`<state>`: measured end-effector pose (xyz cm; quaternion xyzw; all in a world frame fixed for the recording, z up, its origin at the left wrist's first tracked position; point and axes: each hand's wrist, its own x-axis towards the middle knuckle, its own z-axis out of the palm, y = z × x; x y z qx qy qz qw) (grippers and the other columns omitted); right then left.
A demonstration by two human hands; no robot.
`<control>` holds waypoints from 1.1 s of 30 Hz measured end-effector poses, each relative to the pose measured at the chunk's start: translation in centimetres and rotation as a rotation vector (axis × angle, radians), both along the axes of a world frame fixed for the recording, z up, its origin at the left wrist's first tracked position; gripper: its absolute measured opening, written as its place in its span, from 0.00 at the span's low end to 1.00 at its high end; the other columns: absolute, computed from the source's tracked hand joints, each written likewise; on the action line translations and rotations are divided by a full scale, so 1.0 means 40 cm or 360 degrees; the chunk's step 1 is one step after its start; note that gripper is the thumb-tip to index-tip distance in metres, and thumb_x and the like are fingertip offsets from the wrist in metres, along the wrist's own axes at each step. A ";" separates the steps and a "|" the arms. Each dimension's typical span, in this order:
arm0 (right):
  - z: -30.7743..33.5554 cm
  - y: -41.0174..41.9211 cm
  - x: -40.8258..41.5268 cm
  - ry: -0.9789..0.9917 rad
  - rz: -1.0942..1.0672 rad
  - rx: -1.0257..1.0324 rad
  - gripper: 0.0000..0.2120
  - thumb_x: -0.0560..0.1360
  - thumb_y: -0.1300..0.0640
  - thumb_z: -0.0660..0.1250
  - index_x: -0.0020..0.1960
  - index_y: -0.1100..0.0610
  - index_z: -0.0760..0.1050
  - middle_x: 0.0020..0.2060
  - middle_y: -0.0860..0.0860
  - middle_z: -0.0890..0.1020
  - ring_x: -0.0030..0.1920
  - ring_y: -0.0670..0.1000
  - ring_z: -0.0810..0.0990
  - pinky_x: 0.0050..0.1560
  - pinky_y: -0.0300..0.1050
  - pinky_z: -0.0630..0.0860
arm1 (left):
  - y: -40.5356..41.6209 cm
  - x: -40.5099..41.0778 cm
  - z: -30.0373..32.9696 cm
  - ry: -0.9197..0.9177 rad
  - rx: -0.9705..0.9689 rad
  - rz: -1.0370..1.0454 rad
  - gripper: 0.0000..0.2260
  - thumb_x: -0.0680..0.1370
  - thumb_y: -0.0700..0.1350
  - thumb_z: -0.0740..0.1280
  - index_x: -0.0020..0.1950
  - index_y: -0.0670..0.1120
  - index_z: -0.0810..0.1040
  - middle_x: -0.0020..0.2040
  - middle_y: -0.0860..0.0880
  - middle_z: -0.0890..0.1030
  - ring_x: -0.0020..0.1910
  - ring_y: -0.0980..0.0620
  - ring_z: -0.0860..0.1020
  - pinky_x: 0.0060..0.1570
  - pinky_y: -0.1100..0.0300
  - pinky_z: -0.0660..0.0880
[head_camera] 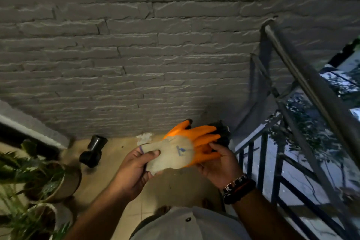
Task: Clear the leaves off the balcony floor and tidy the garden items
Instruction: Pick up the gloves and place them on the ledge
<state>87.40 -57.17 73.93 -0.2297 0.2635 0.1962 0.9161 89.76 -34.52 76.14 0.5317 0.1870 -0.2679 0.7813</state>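
I hold a pair of work gloves [181, 152], beige knit with orange rubber fingers, in front of me above the balcony floor [120, 163]. My left hand [134, 169] grips the beige cuff end. The orange fingers rest in my right hand [220, 163], which cups them from below; a dark bracelet and beaded band sit on that wrist. No leaves show on the lit tan tiles in view.
Two potted plants [39, 187] stand at the lower left. A black pipe-like fitting [92, 151] lies near the grey stone wall [136, 54]. A dark object [222, 129] sits behind the gloves. A metal railing [288, 122] runs along the right.
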 end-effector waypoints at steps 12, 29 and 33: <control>0.069 0.086 -0.197 0.0010 -0.0852 -0.0145 0.15 0.76 0.56 0.63 0.61 0.58 0.79 0.57 0.58 0.82 0.51 0.55 0.83 0.53 0.52 0.80 | -0.028 0.129 0.047 -0.0243 0.0045 -0.0825 0.06 0.78 0.36 0.64 0.53 0.40 0.79 0.45 0.42 0.84 0.42 0.47 0.84 0.35 0.57 0.79; 0.059 0.253 -0.871 0.0241 -0.1985 -0.0301 0.10 0.72 0.59 0.65 0.45 0.54 0.84 0.47 0.53 0.85 0.45 0.51 0.85 0.45 0.48 0.82 | -0.263 -0.329 -0.018 -0.0259 0.0088 -0.1950 0.09 0.77 0.35 0.65 0.51 0.46 0.82 0.44 0.48 0.86 0.44 0.50 0.82 0.43 0.53 0.78; 0.073 0.344 -1.045 0.0285 -0.2283 -0.0257 0.09 0.72 0.59 0.65 0.51 0.54 0.80 0.46 0.53 0.85 0.43 0.51 0.85 0.43 0.49 0.82 | -0.278 -0.510 -0.013 -0.0254 0.0066 -0.2136 0.10 0.78 0.34 0.64 0.51 0.47 0.81 0.42 0.50 0.85 0.43 0.51 0.82 0.40 0.54 0.78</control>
